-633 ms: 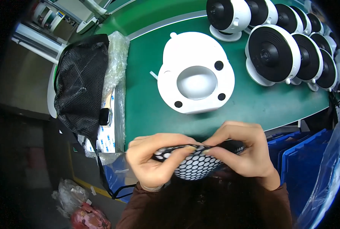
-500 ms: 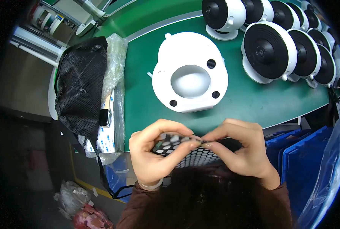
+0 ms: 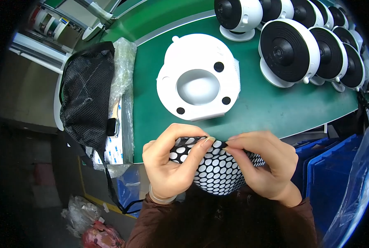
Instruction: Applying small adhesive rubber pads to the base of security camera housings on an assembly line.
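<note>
A flexible black sheet with rows of white round dots (image 3: 219,173) hangs curved in front of me at the table's near edge. My left hand (image 3: 172,165) pinches its upper edge between thumb and index finger. A little way to the right, my right hand (image 3: 269,165) pinches the same edge with thumb and fingertips. Just beyond my hands, a white rounded housing (image 3: 192,51) lies on the green table (image 3: 259,111). It has a large round hollow and three round black textured pads on its surface. My hands are apart from it.
Several white units with black round faces (image 3: 290,49) stand in rows at the far right. To the left lie a black mesh bag (image 3: 87,87), bubble wrap (image 3: 123,70) and printed sheets (image 3: 115,146). Blue bins (image 3: 331,177) stand at the right. Bagged waste (image 3: 97,235) lies on the floor.
My fingers have moved apart along the sheet's edge, the right hand shifting rightward. The dotted sheet is spread wider and more of it shows. The view has shifted slightly.
</note>
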Tool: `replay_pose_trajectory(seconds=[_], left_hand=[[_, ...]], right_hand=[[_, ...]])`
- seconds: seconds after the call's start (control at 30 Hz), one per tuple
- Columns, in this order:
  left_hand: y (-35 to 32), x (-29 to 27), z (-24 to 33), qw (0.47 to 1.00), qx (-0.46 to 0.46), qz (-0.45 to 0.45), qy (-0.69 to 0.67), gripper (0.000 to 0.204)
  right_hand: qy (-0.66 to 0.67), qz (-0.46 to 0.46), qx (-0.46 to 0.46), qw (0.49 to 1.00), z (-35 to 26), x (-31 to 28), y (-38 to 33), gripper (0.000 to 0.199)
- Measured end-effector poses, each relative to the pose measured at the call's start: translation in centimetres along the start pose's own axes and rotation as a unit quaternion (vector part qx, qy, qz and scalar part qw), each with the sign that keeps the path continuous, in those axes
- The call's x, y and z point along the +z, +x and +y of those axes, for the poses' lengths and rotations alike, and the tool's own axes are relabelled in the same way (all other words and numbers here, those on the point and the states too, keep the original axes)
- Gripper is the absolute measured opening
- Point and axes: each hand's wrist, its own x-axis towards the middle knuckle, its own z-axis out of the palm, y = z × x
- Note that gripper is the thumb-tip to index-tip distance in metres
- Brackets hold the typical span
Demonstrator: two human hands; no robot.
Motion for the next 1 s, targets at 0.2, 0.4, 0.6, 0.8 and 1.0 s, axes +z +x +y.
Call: replay_pose_trajectory(seconds=[0.2, 0.4, 0.6, 0.8, 1.0], left_hand=[[-0.1, 0.0, 0.1, 1.0, 0.006, 0.005, 0.008, 0.011], [-0.1, -0.1, 0.2, 1.0, -0.005, 0.013, -0.011, 0.01], [0.0, -0.3, 0.2, 0.999, -0.022, 0.016, -0.027, 0.01], [0.2, -0.9, 0.3, 0.996, -0.058, 0.034, -0.064, 0.007], [1.2, -1.4, -2.1, 0.995, 0.033, 0.084, 0.039, 0.012]], right_hand=[[0.029, -0.035, 0.01, 0.999, 0.2, -0.2, 0.3, 0.017], [0.014, -0.024, -0.004, 1.0, 0.0, -0.1, 0.4, 0.017], [0.011, -0.042, -0.026, 0.999, 0.2, 0.0, 0.7, 0.018], [-0.008, -0.092, -0.04, 0.995, -0.6, -0.5, 1.7, 0.017], [-0.081, -0.02, -0.154, 0.985, -1.0, 0.1, 6.2, 0.011]])
